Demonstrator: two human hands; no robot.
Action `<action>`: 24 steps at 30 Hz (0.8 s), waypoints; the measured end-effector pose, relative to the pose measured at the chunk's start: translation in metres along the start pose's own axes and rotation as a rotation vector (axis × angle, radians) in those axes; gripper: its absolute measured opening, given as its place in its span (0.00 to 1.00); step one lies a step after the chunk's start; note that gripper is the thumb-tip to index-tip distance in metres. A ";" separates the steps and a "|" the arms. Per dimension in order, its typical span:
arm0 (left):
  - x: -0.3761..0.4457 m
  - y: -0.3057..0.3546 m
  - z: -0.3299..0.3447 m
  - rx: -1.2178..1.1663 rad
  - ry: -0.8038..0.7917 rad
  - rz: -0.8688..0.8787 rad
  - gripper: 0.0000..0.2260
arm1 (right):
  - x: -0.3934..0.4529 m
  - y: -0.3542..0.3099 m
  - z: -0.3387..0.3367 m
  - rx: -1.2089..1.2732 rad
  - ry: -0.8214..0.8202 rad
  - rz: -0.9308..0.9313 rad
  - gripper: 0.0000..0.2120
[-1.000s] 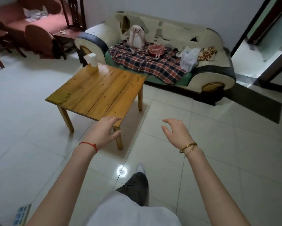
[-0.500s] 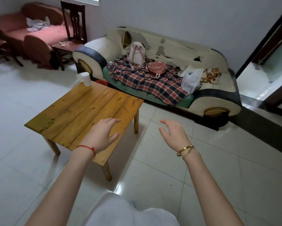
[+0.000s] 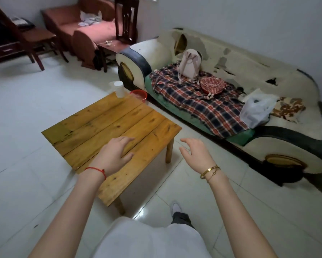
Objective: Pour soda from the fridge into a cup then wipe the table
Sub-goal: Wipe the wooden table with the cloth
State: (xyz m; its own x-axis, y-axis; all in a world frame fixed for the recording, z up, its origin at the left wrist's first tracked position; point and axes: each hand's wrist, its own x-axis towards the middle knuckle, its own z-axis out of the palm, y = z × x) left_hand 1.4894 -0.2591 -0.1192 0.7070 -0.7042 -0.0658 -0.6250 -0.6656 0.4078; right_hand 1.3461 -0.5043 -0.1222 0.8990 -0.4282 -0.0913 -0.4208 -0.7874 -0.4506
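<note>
You are closer to the wooden table (image 3: 108, 127) than a second ago: it fills more of the view now, and its near corner sits just in front of your legs where before it stood well ahead of you. Your left hand (image 3: 112, 155) now hangs over the near right part of the tabletop, fingers relaxed and loosely spread, holding nothing; whether it touches the wood I cannot tell. Your right hand (image 3: 196, 155) hovers over the floor just right of the table, fingers loosely bent, also holding nothing. The white cup (image 3: 118, 89) stands upright at the far corner of the table, well apart from both hands, with a red basin (image 3: 138, 94) on the floor just behind it. No fridge and no soda show anywhere in view, only the worn sofa (image 3: 231, 86) on the right and chairs at the far left. So the task looks barely begun: you have found the cup, but you likely need to turn away and fetch the soda first.
</note>
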 end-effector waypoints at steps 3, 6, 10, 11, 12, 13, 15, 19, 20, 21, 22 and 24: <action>0.022 0.017 0.002 -0.018 0.050 -0.100 0.24 | 0.045 0.017 -0.017 -0.015 -0.046 -0.091 0.21; 0.038 0.036 0.007 -0.040 0.117 -0.194 0.25 | 0.088 0.032 -0.035 -0.018 -0.083 -0.195 0.21; 0.050 0.055 0.014 -0.074 0.199 -0.324 0.24 | 0.138 0.044 -0.050 -0.018 -0.127 -0.319 0.20; 0.051 0.058 0.016 -0.082 0.218 -0.359 0.25 | 0.148 0.046 -0.052 -0.019 -0.138 -0.349 0.20; 0.051 0.063 0.019 -0.091 0.238 -0.396 0.25 | 0.158 0.047 -0.053 -0.018 -0.152 -0.378 0.19; 0.051 0.067 0.021 -0.098 0.258 -0.431 0.24 | 0.167 0.047 -0.053 -0.017 -0.168 -0.408 0.19; 0.048 0.073 0.026 -0.105 0.299 -0.490 0.24 | 0.183 0.046 -0.051 -0.021 -0.198 -0.474 0.19; 0.039 0.075 0.034 -0.137 0.371 -0.613 0.23 | 0.209 0.034 -0.037 -0.054 -0.275 -0.584 0.19; 0.036 0.074 0.036 -0.138 0.376 -0.651 0.23 | 0.214 0.029 -0.033 -0.063 -0.293 -0.607 0.19; 0.034 0.073 0.038 -0.138 0.375 -0.690 0.23 | 0.218 0.025 -0.028 -0.069 -0.312 -0.628 0.19; 0.031 0.071 0.041 -0.138 0.374 -0.727 0.23 | 0.222 0.020 -0.023 -0.072 -0.332 -0.646 0.19; 0.027 0.068 0.045 -0.149 0.376 -0.787 0.23 | 0.227 0.012 -0.013 -0.072 -0.371 -0.675 0.19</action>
State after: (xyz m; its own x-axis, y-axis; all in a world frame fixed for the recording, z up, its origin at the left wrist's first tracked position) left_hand 1.4509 -0.3340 -0.1339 0.9924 0.0896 -0.0843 0.1195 -0.8655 0.4865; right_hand 1.5437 -0.6168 -0.1363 0.9399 0.3217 -0.1146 0.2378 -0.8575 -0.4563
